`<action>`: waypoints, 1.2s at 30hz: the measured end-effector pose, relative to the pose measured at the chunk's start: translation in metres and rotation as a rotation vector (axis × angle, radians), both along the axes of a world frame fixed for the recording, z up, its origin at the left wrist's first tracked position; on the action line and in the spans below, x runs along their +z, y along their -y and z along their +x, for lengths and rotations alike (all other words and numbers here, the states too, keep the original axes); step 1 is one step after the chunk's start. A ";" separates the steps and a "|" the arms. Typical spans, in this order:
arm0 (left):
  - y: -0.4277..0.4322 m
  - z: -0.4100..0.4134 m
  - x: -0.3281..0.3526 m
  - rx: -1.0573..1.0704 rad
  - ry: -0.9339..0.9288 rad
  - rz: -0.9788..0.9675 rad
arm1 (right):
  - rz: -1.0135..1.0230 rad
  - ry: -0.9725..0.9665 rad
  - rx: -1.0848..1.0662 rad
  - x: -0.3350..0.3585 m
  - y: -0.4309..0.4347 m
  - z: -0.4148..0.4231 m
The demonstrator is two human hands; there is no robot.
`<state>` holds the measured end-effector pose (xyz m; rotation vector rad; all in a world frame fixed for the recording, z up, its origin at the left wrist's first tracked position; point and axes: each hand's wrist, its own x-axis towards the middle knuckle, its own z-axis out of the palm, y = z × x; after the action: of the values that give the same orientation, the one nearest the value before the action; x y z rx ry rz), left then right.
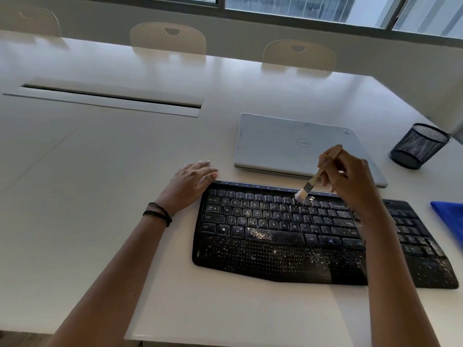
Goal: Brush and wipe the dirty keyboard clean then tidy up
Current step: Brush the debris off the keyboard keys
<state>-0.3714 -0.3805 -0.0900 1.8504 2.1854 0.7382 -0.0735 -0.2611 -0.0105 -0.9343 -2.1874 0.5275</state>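
Lower right of frame: black keyboard (275, 246) flat on the white table (100, 171), speckled with white crumbs; readable keys say tab, caps lock, shift, ctrl. Left hand (193, 181) at its upper left corner, fingers loosely straight, gripping nothing. Right hand (350, 181) over the top rows, fingers curled round a wooden brush (315, 177), bristles down at the number row. Blue cloth (451, 216) at right edge. Further back: closed Dell laptop (288, 144), black mesh cup (418, 146).

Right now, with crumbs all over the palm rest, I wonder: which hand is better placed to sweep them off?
The right hand: it grips the brush, bristles at the upper rows of the keyboard. The left hand lies flat at the far left corner, holding nothing; it could steady the board.
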 end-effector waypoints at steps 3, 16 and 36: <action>0.001 0.000 0.001 -0.003 -0.009 0.007 | 0.038 0.081 -0.081 -0.003 -0.001 0.000; 0.002 0.001 0.002 -0.001 -0.022 -0.002 | 0.064 0.132 -0.175 -0.002 0.000 0.002; 0.004 0.002 0.005 0.000 -0.002 -0.010 | 0.023 0.078 0.082 -0.007 0.001 0.004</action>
<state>-0.3692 -0.3843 -0.0847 1.8474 2.1864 0.7238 -0.0691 -0.2623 -0.0175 -0.8694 -2.3051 0.5108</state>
